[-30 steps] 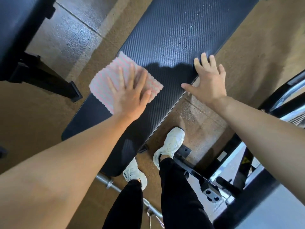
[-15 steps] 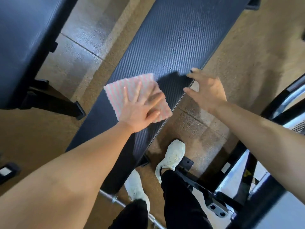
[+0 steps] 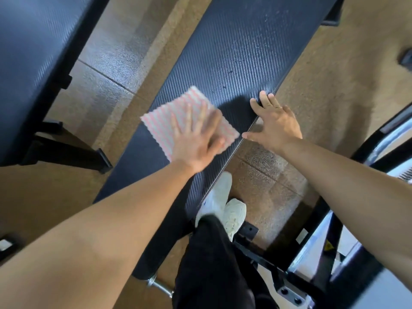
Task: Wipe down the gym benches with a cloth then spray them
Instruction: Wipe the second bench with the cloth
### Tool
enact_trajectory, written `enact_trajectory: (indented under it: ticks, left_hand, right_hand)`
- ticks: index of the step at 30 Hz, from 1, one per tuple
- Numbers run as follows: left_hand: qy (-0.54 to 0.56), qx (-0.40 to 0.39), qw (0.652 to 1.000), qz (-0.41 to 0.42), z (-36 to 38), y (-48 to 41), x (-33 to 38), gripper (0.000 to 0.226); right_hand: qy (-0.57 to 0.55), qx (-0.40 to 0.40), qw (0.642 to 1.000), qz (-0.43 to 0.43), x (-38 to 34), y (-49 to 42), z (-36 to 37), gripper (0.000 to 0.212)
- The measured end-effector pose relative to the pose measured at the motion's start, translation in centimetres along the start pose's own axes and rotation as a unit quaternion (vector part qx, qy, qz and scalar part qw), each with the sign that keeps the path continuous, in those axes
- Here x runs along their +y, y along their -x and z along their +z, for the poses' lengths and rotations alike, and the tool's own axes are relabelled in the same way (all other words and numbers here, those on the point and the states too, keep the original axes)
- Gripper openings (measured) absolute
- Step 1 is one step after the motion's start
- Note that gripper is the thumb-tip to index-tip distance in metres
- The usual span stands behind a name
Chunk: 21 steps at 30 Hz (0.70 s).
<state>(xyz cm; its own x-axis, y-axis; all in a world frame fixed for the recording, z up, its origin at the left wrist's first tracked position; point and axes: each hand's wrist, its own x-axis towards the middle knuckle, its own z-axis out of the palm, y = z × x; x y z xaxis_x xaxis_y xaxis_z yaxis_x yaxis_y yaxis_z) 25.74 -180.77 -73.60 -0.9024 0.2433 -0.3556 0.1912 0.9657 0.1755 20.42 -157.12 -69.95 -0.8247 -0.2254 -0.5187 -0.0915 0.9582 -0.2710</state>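
Black padding with a woven, carbon-like grain covers two benches: one (image 3: 33,63) at far left, its steel foot (image 3: 66,152) on the speckled rubber floor (image 3: 107,70), and the long bench (image 3: 234,52) running diagonally through the middle. On it lies one square cloth (image 3: 176,114), pink-and-white striped with wavy edges, pinned flat under the left hand (image 3: 196,139), fingers spread. The right hand (image 3: 274,123), also spread, rests on the pad's right edge. Two white sneakers (image 3: 223,208) stand below; a black machine frame (image 3: 334,241) crowds the right.
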Motion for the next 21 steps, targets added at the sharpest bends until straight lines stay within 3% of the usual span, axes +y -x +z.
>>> enact_trajectory:
  ticks: [4, 9, 15, 21]
  left_hand:
    - [-0.056, -0.012, 0.991, 0.122, 1.1, 1.1, 3.2, 0.073]
    - [-0.094, -0.036, 0.975, 0.198, -0.6, -1.4, 0.6, 0.068]
    - [-0.054, -0.021, 0.998, -0.007, -4.3, -8.3, -4.1, 0.066]
    - [-0.028, -0.007, 0.996, -0.090, -5.7, -12.3, -1.8, 0.070]
  right_hand:
    - [-0.050, -0.040, 0.998, -0.024, 2.1, -0.2, -1.5, 0.079]
    - [-0.129, -0.041, 0.991, -0.012, 3.5, -1.0, -3.4, 0.059]
    - [-0.185, -0.069, 0.980, -0.018, 2.9, 0.1, -3.4, 0.065]
    - [-0.262, -0.026, 0.965, 0.020, 3.0, -0.7, -5.6, 0.051]
